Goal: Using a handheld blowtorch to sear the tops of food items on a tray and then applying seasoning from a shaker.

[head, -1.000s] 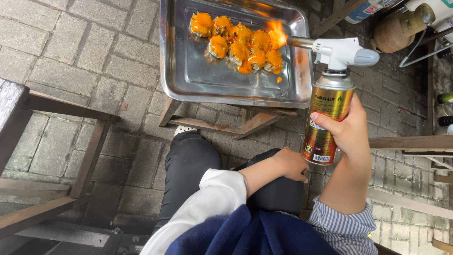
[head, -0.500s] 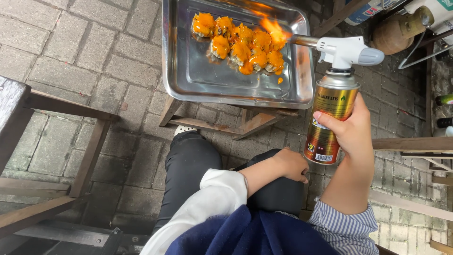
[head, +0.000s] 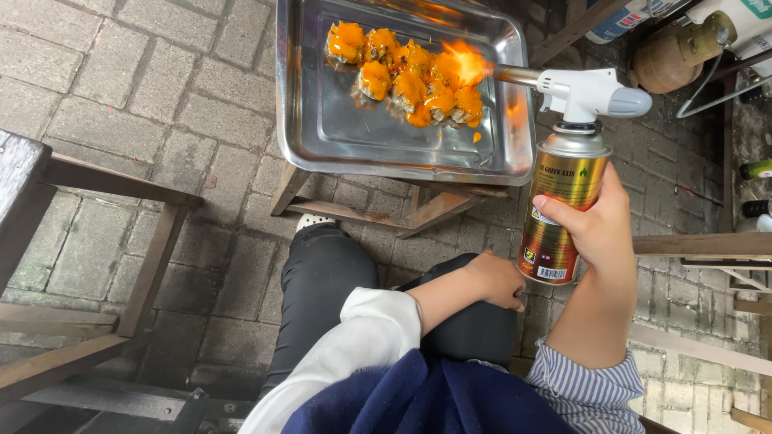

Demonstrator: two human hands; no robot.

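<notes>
My right hand point(head: 593, 231) grips a gold gas canister point(head: 564, 207) topped with a white blowtorch head point(head: 591, 92). Its metal nozzle points left and a flame point(head: 465, 63) plays on several orange-sauced food pieces point(head: 406, 80) lying in a steel tray point(head: 322, 128). My left hand point(head: 492, 279) rests loosely closed on my right knee in black trousers, holding nothing. The tray sits on a low wooden stool point(head: 418, 210) just beyond my knees.
A dark wooden bench point(head: 72, 233) stands at the left on the brick paving. At the top right are a brown gas cylinder point(head: 675, 52) with hoses and other containers. A wooden rail point(head: 700, 243) runs along the right.
The torch has shifted slightly, and its flame stays on the right end of the food. My left hand has not moved from the knee.
</notes>
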